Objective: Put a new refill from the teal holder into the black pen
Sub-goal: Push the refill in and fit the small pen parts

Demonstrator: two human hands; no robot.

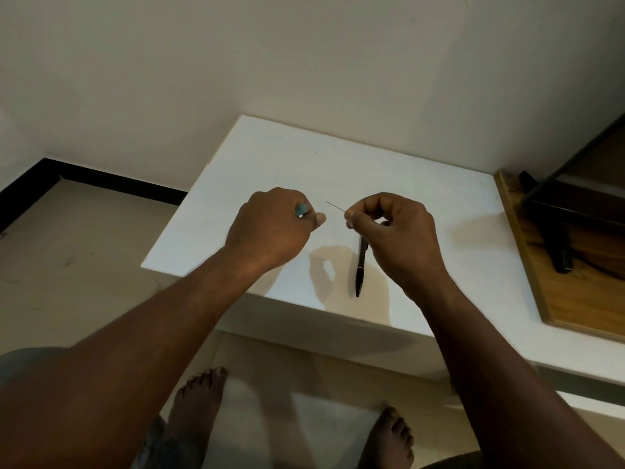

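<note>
Over the white table, my left hand grips the small teal holder; only its end shows between my curled fingers. My right hand pinches a very thin dark refill between thumb and forefinger, its free end pointing up and left toward the holder. A small gap separates the two hands. The black pen lies on the table below my right hand, tip toward the near edge, its upper end hidden behind my fingers.
A wooden board with a dark stand on it lies at the table's right side. Walls close off the back. My bare feet stand on the tiled floor below the table's near edge.
</note>
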